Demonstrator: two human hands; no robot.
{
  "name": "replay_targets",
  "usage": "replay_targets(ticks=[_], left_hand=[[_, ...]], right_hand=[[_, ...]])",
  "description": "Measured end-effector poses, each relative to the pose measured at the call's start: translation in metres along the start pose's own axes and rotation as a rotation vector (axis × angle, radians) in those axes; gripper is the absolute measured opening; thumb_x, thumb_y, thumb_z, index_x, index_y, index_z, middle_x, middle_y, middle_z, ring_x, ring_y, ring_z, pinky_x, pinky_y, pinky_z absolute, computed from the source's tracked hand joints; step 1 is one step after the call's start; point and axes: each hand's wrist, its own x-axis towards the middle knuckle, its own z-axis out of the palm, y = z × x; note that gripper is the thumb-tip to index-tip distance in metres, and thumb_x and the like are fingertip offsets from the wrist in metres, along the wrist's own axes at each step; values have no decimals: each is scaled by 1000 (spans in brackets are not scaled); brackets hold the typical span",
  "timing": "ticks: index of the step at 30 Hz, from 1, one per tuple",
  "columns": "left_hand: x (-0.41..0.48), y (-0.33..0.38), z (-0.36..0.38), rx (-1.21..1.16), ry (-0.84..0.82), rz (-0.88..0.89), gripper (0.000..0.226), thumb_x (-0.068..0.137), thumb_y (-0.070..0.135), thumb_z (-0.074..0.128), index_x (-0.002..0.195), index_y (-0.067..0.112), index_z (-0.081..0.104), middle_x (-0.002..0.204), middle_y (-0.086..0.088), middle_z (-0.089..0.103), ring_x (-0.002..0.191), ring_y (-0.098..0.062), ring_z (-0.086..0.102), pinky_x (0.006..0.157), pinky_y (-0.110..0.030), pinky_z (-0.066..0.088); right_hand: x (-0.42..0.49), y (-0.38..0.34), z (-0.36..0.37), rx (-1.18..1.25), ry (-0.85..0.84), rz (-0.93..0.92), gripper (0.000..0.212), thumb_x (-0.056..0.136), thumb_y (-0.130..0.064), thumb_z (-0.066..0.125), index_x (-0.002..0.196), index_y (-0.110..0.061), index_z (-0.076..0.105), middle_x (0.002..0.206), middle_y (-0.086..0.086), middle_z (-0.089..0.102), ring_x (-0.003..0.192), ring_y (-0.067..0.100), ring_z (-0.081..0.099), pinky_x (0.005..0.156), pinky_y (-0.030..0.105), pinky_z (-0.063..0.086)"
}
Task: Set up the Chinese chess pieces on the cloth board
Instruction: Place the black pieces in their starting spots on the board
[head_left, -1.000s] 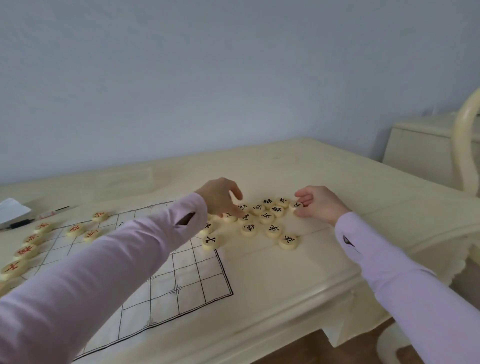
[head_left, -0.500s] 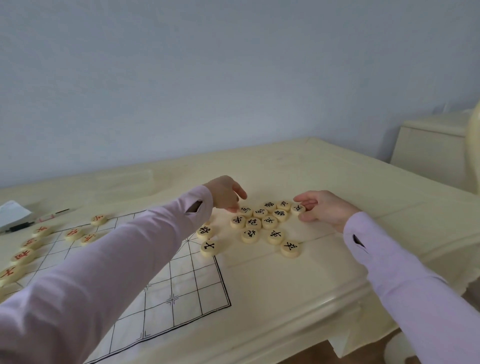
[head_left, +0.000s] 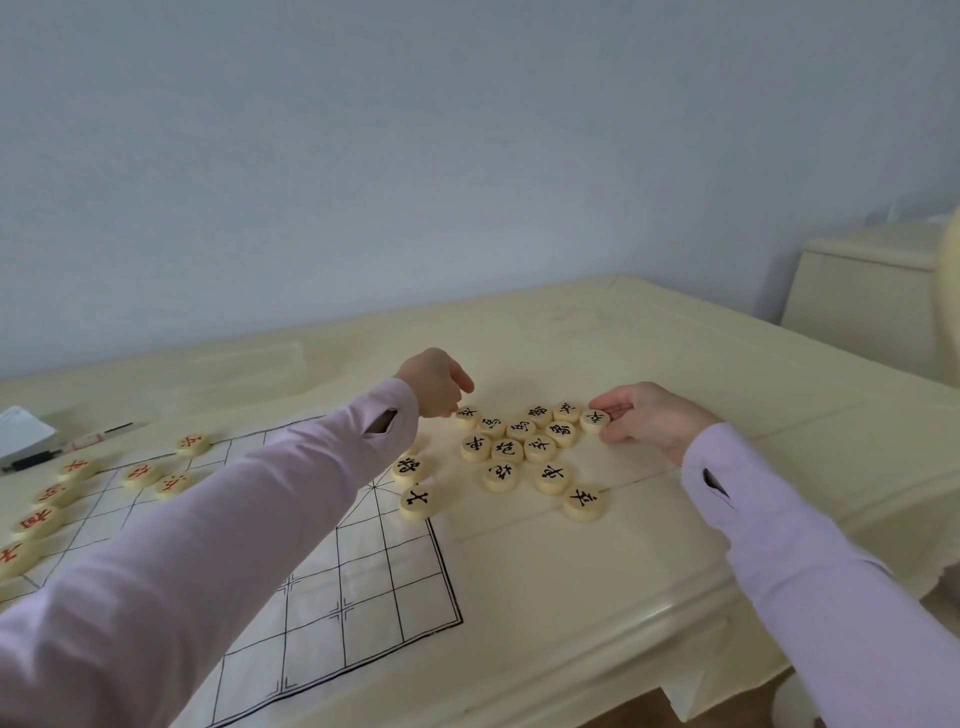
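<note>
A white cloth board (head_left: 358, 587) with black grid lines lies on the cream table. Several black-lettered round pieces (head_left: 524, 447) are bunched on the bare table just right of the board; two more (head_left: 418, 501) sit at the board's right edge. Red-lettered pieces (head_left: 140, 475) stand on the board's far left. My left hand (head_left: 434, 382) reaches over the board, fingers curled down at the leftmost piece (head_left: 466, 415) of the bunch. My right hand (head_left: 644, 415) pinches the rightmost black piece (head_left: 595, 420) by its edge.
A pen (head_left: 31, 460) and a white paper (head_left: 21, 428) lie at the far left of the table (head_left: 623, 571). A cream cabinet (head_left: 872, 296) stands at the right, beyond the table's edge. A wall rises behind the table.
The view has drifted right and down a little. My left hand has shifted slightly back toward the leftmost black piece. My right hand stays on the rightmost piece.
</note>
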Motion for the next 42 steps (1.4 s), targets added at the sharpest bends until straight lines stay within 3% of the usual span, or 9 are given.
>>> replay_targets(ticks=[7,10,12,19,24,31,35,40,42], left_hand=[[0,11,2,-14,13,117,24,86,5,57,104,11,71,88,-7,66,75,-22,62,80,-32,53],[-1,20,5,30,-8,163,22,87,11,59,105,13,71,89,-2,65,76,-20,61,55,-14,47],[0,26,8,43,-26,179,21,87,14,60,105,13,71,93,-2,66,77,-19,61,43,-11,40],[7,38,18,29,-50,194,20,88,17,61,105,15,71,94,-2,66,77,-19,60,46,-16,38],[9,39,24,49,-55,185,21,88,21,62,106,14,71,93,-5,66,78,-16,56,46,-17,34],[17,45,29,55,-43,153,38,83,38,68,108,10,71,103,-6,69,83,-18,56,70,-26,41],[18,45,31,108,-52,124,38,82,36,69,104,5,71,90,-4,64,81,-19,54,69,-27,41],[14,37,26,139,-35,101,23,86,28,64,99,10,70,74,-3,57,73,-22,51,60,-25,43],[12,34,22,135,-25,96,27,88,27,62,103,6,70,63,1,52,70,-21,51,52,-23,39]], right_hand=[[1,-1,2,-30,26,15,45,83,9,50,125,-7,58,106,5,57,100,17,52,95,27,41],[2,-2,2,-48,34,25,46,85,8,44,125,-10,59,119,8,59,104,16,50,95,26,39],[1,-3,2,-43,40,24,45,87,7,43,125,-11,59,127,9,57,106,15,48,97,25,38],[-2,-4,1,5,34,20,38,88,1,51,124,-8,60,129,10,57,105,15,49,99,26,37],[0,-4,2,-9,37,27,39,88,1,51,125,-7,60,114,5,56,103,14,47,95,24,36],[-4,-8,3,-11,52,22,38,87,1,54,124,-7,60,131,11,56,106,14,47,100,26,36],[-6,-10,2,1,85,39,39,87,2,52,123,-8,60,130,12,56,119,21,50,107,30,36],[-6,-30,13,-119,324,-82,25,84,-8,57,106,-4,69,117,14,66,112,27,59,95,30,45],[-4,-50,19,-208,244,-167,29,82,-17,67,109,-12,70,114,7,68,103,21,61,86,26,46]])
